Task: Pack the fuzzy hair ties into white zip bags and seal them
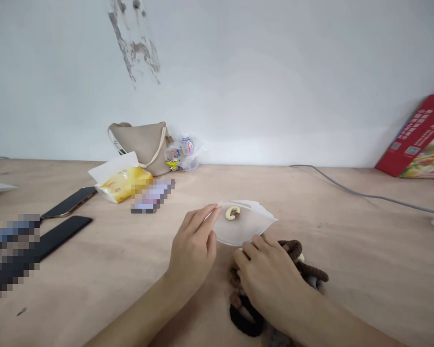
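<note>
Hands open: L (193,246) on clear pouch (240,222), R (271,279) just below, over hair ties (246,315).

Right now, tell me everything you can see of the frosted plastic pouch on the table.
The frosted plastic pouch is a flat, milky, translucent bag with a pointed right corner, lying on the pale wood tabletop. A pale yellow crescent-shaped piece with a brown mark shows near its top, apparently inside. The left hand's fingertips touch its left edge; the right hand reaches its lower edge.

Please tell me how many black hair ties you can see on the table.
1: a black hair tie on the table, by the right hand; more may be hidden.
</note>
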{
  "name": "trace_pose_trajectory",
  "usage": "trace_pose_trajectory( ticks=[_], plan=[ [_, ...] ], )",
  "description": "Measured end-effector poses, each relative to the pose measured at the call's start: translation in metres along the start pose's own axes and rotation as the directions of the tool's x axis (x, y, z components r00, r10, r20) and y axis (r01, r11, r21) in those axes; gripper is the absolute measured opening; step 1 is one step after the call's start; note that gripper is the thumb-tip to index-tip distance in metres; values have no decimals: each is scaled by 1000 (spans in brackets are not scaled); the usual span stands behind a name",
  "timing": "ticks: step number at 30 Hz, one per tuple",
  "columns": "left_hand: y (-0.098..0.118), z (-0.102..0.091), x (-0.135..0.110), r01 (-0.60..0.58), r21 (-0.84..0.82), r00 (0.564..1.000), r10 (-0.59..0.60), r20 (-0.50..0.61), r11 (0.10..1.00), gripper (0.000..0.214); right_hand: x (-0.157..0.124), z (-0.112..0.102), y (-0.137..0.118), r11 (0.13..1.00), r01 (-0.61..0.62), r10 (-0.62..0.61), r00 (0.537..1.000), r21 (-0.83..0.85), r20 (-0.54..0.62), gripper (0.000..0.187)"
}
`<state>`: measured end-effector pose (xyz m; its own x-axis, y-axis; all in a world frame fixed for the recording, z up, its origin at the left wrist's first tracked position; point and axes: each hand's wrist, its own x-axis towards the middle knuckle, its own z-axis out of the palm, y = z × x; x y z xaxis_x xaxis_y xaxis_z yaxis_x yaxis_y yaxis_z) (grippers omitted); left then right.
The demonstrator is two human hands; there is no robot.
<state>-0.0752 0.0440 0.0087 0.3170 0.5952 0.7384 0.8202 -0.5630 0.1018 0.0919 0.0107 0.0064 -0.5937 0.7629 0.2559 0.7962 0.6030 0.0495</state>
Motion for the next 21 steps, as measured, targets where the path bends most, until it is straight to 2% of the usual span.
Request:
trace_pose_trajectory(
  ticks=[3, 7, 11, 21],
  plan=[
    [1, 0, -1, 1, -8, 1000, -1, 1, 1000, 50, 0, -3, 4, 998, -67, 67, 998, 17, 6, 3],
    [1, -1, -1, 7, -21, 1000, -7, 11, 1000, 52, 0, -6, 9, 991, -124, 123, 992, 48, 17, 14],
    [0, -1, -1, 6, -24, 1000, -6, 3, 1000, 52, -1, -8, 11, 985, -165, 164, 986, 46, 33, 11],
    [0, 0, -2, -2, -14, 1000, 2, 3, 1000, 50, 4, -12, 16, 987, -160, 160, 985, -14, 62, 7]
  ],
)
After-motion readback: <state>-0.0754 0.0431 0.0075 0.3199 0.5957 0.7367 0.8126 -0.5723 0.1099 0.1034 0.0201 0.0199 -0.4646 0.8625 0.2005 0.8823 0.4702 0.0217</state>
